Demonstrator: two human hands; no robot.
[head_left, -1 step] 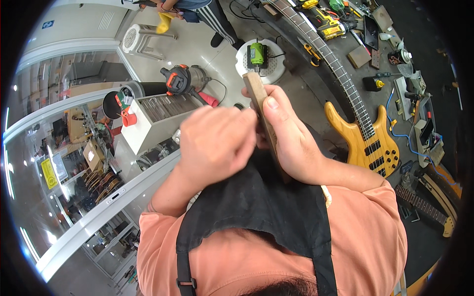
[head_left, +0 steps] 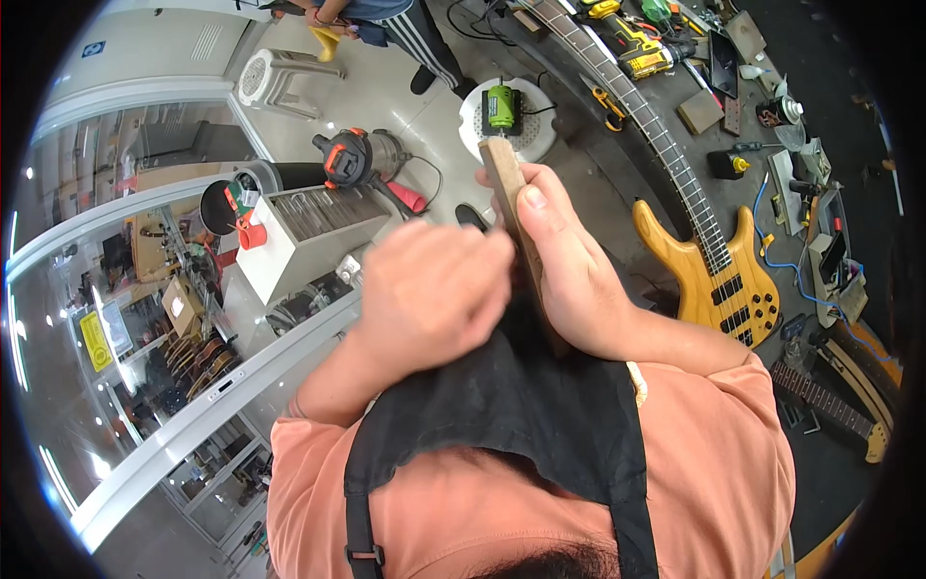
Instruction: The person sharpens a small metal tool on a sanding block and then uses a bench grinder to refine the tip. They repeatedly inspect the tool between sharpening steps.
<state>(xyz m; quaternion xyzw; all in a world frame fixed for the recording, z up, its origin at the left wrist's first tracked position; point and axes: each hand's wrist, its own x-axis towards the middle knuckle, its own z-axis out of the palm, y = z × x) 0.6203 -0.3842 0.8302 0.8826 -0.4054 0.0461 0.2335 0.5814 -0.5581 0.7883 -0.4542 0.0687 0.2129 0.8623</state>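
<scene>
My right hand is wrapped round a long, narrow bar of brown wood, with the thumb lying along its near face. The bar's far end points away from me, and its lower part runs down in front of my black apron. Against the bar's left side is my left hand, closed and slightly blurred, back of the hand upward. Its fingertips are turned out of sight, so anything held in them is hidden.
On the right, a dark bench carries a natural-wood electric bass, a yellow drill and scattered tools. Beyond my hands, a green motor tool sits on a white stool. A vacuum cleaner and a white cabinet stand left; another person is behind.
My left hand has shifted slightly to the right and toward me along the bar's side. The bar and my right hand have barely moved.
</scene>
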